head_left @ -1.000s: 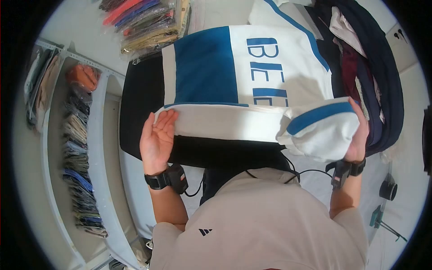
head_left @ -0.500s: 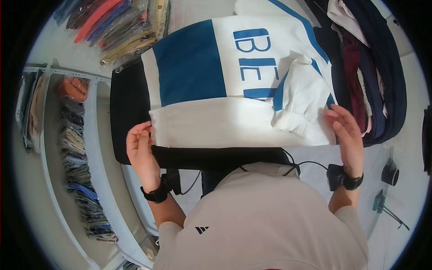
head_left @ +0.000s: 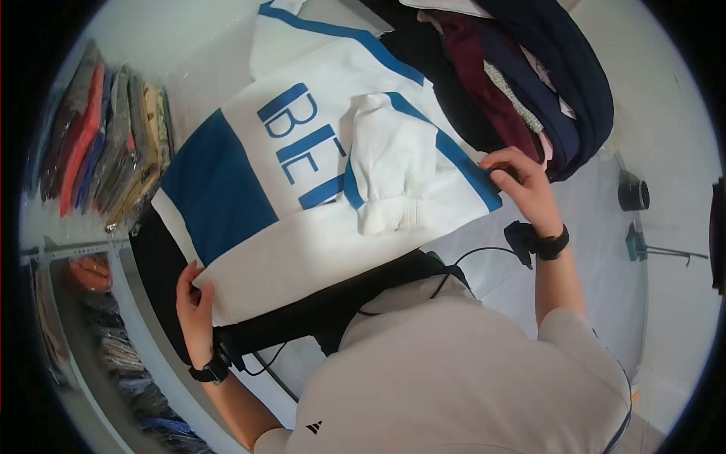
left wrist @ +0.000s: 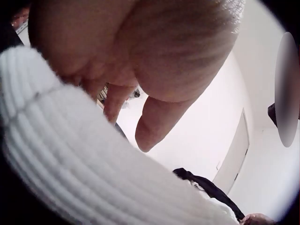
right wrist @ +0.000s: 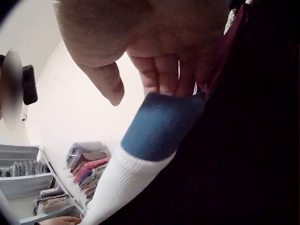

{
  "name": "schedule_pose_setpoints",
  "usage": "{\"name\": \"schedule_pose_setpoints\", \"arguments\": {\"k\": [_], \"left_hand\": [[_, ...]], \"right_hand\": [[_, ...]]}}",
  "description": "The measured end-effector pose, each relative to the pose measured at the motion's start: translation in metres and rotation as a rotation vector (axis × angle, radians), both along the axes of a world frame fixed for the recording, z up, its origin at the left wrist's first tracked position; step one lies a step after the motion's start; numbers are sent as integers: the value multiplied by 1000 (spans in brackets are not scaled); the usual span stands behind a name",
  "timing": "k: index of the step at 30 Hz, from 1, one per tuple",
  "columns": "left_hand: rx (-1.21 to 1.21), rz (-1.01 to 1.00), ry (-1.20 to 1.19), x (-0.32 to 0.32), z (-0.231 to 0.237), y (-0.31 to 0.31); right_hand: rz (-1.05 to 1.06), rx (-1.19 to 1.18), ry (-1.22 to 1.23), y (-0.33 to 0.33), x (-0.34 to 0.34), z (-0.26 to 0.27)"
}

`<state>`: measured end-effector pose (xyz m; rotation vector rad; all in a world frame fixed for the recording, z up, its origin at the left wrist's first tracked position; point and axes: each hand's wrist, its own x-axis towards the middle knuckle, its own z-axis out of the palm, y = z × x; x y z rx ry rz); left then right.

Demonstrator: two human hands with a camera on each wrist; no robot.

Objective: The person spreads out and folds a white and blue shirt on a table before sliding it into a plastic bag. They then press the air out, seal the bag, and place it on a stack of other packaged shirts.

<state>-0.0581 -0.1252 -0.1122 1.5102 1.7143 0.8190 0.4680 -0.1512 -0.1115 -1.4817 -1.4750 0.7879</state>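
A white sweatshirt with a blue block and large blue letters lies in front of me, its near side folded over in a long white strip. Its near sleeve is doubled back across the lettering. At the ribbed hem on the left, my left hand touches the corner, thumb apart from the fingers. The ribbed edge covers part of those fingers in the left wrist view. My right hand is at the blue-striped shoulder end, fingertips against the blue band and thumb free in the right wrist view.
The sweatshirt lies on a black surface. Dark and maroon clothes are heaped at the back right. Bagged garments stand at the back left, above a shelf rack of more bagged clothes. A cable runs past my waist.
My right hand has let go of the sleeve, which now lies on the front, and moved to the shoulder end. My left hand has shifted to the hem corner. The head view has turned.
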Motion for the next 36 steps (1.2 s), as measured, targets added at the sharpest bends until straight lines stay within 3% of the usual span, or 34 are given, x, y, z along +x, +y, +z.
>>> {"name": "schedule_pose_setpoints", "arguments": {"k": [3, 5, 9, 11, 13, 14, 17, 18, 20, 22, 25, 32, 36], "left_hand": [[-60, 14, 105, -2, -3, 3], [-45, -1, 119, -3, -5, 4], [3, 14, 119, 5, -2, 4], [20, 57, 95, 6, 0, 4], [-77, 136, 47, -1, 1, 1], [-80, 135, 50, -2, -1, -1], [-27, 140, 1, -1, -2, 0], [-22, 111, 77, 1, 2, 1], [-20, 86, 154, -1, 2, 2], [-83, 106, 29, -8, -2, 0], [-106, 99, 11, -7, -1, 3], [-41, 47, 57, -6, -3, 2], [-66, 138, 5, -11, -7, 1]], "right_hand": [[0, 30, -77, 13, -14, -2], [-83, -103, -249, 21, -22, 5], [38, -125, -446, 38, -22, 12], [44, -47, -420, 44, -25, 20], [-61, -22, -199, 50, -32, 32], [-72, 64, -240, 54, -36, 34], [36, -100, -83, 69, -28, 14], [82, -183, -207, 69, -22, 10], [61, -156, -92, 63, -12, 9], [83, -97, 32, 54, 6, 10], [184, -4, -41, 41, 26, -1], [193, 48, -176, 26, 31, -22], [199, 115, -261, 16, 25, -12]]}}
